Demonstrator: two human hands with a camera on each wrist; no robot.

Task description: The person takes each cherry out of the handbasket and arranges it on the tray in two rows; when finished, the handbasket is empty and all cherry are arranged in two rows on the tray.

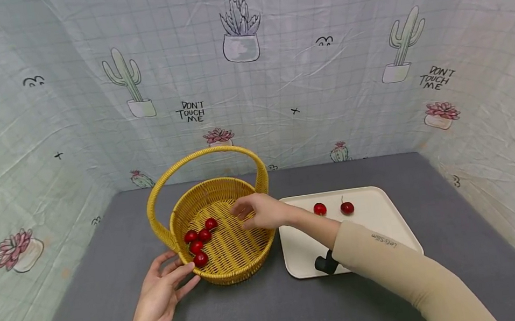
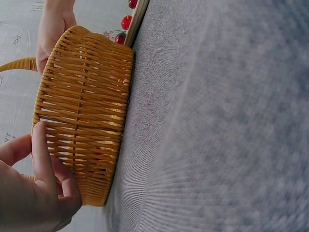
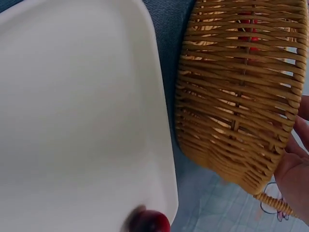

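Observation:
A yellow woven basket (image 1: 238, 277) with a tall arched handle stands left of centre, several red cherries (image 1: 200, 259) gathered on its left side. At its front-left rim, my left hand (image 1: 164, 286) holds on with the fingertips, some fingers lying against the outer wall (image 2: 77, 106). My right hand (image 1: 266, 211) is inside the basket's right edge, above the bare woven floor. Its fingers are loosely bent and apart from the thumb, with nothing showing between them. In the right wrist view part of this hand (image 3: 294, 159) appears past the rim.
Right of the basket lies a white tray (image 1: 294, 256) with a cherry (image 1: 320, 209) and another stemmed cherry (image 1: 347, 208) near its back. My right forearm crosses over the tray, with a black device (image 1: 326, 263) beneath it. A printed cloth (image 1: 298, 139) hangs behind the grey table (image 1: 268, 316).

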